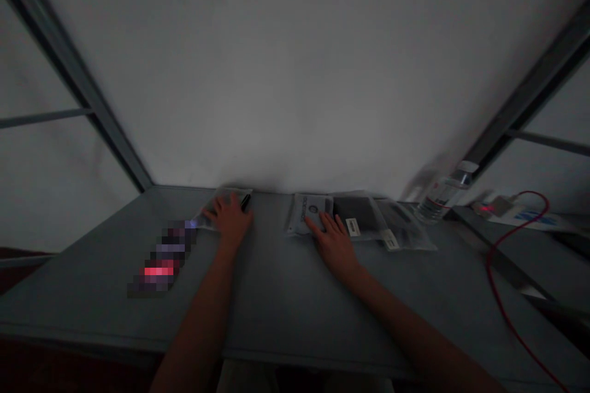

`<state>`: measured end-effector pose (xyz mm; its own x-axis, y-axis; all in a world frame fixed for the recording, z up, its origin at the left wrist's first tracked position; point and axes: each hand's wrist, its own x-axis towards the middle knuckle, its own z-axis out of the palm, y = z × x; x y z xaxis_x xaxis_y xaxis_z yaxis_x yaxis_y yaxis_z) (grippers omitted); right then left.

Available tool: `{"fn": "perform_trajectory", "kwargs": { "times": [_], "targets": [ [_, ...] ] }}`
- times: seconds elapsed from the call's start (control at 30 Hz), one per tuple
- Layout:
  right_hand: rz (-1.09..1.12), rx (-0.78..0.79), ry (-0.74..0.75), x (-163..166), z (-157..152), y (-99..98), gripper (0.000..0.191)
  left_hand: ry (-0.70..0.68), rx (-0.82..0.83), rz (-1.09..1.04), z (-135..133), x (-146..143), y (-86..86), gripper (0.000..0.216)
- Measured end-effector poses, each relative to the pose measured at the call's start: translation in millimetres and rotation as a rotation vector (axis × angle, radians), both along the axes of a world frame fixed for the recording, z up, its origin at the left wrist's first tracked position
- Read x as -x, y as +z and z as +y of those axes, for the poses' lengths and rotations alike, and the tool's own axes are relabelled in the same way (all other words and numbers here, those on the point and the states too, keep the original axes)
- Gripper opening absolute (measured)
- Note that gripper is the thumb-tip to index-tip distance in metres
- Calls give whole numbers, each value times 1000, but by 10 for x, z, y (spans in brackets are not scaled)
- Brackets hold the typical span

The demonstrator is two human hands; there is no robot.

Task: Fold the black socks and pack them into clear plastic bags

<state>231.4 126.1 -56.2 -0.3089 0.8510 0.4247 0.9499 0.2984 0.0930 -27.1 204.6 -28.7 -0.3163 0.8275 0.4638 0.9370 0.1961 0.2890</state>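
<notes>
My left hand (229,218) lies with fingers spread on a clear plastic bag (209,221) at the back left of the grey table. A dark, thin item (246,202) shows at the bag's right side. My right hand (332,239) rests with fingers stretched over a packet with grey contents and dark print (302,206). Against that packet, on its right, lies a bag with a black item and a white label (364,212). Farther right is another clear, labelled bag (405,230), its contents hard to make out.
A clear water bottle with a white cap (445,193) stands tilted in view at the back right. A red cable (491,270) runs down the right side from a small lit device (493,206). A pixelated patch covers something left on the table (92,282). A pale wall (295,73) rises behind.
</notes>
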Motion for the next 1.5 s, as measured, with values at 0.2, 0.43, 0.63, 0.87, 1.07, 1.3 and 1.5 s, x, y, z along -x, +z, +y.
{"fn": "perform_trajectory", "kwargs": {
  "times": [0.2,0.43,0.63,0.87,1.07,1.3,1.5],
  "targets": [
    [-40,2,-152,67,87,2,52,86,242,-56,-14,355,57,86],
    [90,-59,-74,-45,102,-43,56,53,339,-5,-27,308,110,96],
    [441,-17,229,134,-78,-38,43,104,260,-175,-74,76,229,83],
    [1247,350,393,196,-159,170,39,-253,101,-673,-73,-260,295,48],
    [1548,358,410,36,-46,239,37,-584,-170,-692,-494,-893,223,59],
    [1442,53,318,23,-92,222,50,-681,-221,-796,-801,-1203,88,58],
    [1158,-10,210,54,-196,275,41,-608,-227,-919,-717,-1147,47,50]
  ]
}}
